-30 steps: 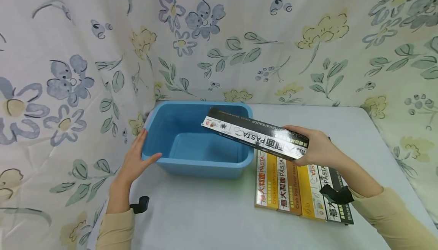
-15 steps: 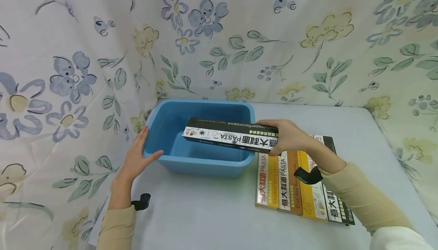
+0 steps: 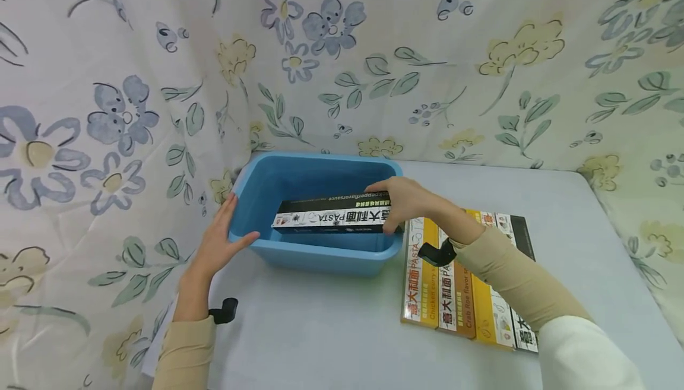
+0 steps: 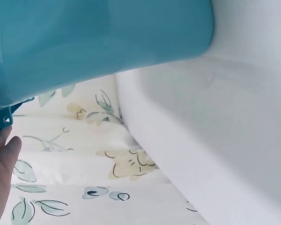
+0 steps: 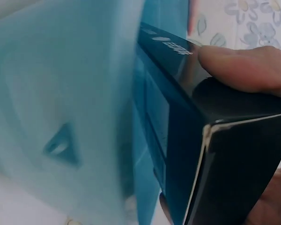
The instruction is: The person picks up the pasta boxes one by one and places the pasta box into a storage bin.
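My right hand (image 3: 411,203) grips the near end of a black and white pasta box (image 3: 333,215), thumb on one side and fingers on the other. The box lies lengthwise inside the opening of a blue plastic bin (image 3: 320,264), its right end by the bin's right rim. In the right wrist view, the black end of the pasta box (image 5: 243,159) shows beside the blurred bin wall (image 5: 51,93). My left hand (image 3: 216,241) rests on the bin's left corner, fingers along the outer side and thumb at the front rim. Its fingertips (image 4: 11,147) touch the rim in the left wrist view.
To the right of the bin, several pasta boxes (image 3: 456,301) lie side by side on the white table (image 3: 310,330), yellow, brown and black, partly covered by my right arm. A flowered curtain (image 3: 406,51) hangs behind and along the left side.
My right hand has carried the black and white pasta box leftward and down, from over the bin's right rim to inside the bin. The left hand keeps its place on the bin.
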### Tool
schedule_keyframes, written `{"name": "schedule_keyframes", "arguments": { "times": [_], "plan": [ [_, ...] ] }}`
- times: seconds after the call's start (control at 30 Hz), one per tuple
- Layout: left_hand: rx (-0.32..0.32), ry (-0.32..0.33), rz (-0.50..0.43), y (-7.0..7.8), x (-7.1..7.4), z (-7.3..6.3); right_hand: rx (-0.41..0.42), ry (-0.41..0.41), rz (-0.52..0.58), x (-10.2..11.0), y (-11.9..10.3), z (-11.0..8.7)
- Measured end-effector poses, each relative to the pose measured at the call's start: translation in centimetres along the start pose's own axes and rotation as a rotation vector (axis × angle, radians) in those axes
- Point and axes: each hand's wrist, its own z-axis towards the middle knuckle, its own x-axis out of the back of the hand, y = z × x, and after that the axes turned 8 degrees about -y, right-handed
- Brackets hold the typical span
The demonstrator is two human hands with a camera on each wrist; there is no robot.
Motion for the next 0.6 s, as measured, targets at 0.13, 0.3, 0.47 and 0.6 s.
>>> {"name": "schedule_keyframes", "arguments": {
  "times": [0.13,0.3,0.47,0.6],
  "plan": [
    [-0.007,0.004,-0.004,0.0,0.0,0.0,-0.001,-0.074,0.011,0.2,-0.9,1.7],
    [-0.029,0.019,-0.008,-0.1,-0.1,0.1,-0.055,-0.120,-0.046,-0.1,-2.1,3.3],
    [-0.042,0.032,-0.015,-0.2,-0.2,0.1,-0.077,-0.157,-0.095,-0.7,-3.1,4.8],
    [-0.038,0.022,-0.015,-0.2,-0.1,0.1,-0.106,-0.182,-0.127,-1.2,-3.7,5.9]
  ]
}}
